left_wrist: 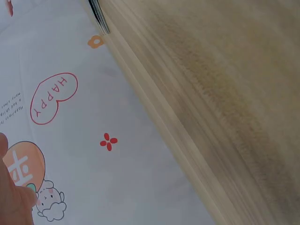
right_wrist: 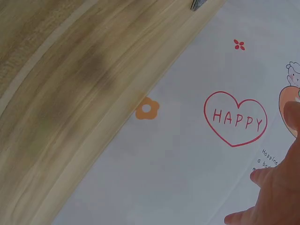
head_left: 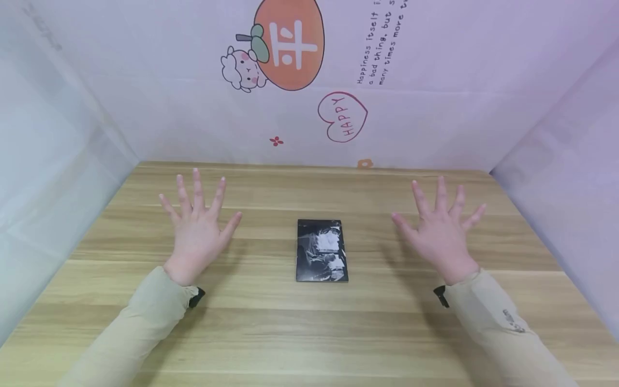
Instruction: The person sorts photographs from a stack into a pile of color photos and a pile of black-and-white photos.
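Note:
A small dark booklet point(head_left: 321, 250) with a glossy black-and-white picture on its cover lies flat on the wooden table, between the two hands. Its layered edge shows at the top of the left wrist view point(left_wrist: 99, 17) and, cut off, in the right wrist view point(right_wrist: 198, 4). To its left, the left hand point(head_left: 195, 236) is held with fingers straight and spread, touching nothing that I can see. The right hand point(head_left: 441, 235) mirrors it on the other side, fingers also spread and nothing in it. Shadows fall on the table beside both forearms.
The wood-grain table point(head_left: 271, 333) ends at a white printed backdrop point(head_left: 435, 123) with a heart, an orange fruit and lettering. Pale fabric walls point(head_left: 53, 177) enclose the left and right sides. Beige sleeves cover both arms, and a black strap piece point(head_left: 196, 297) shows at the left wrist.

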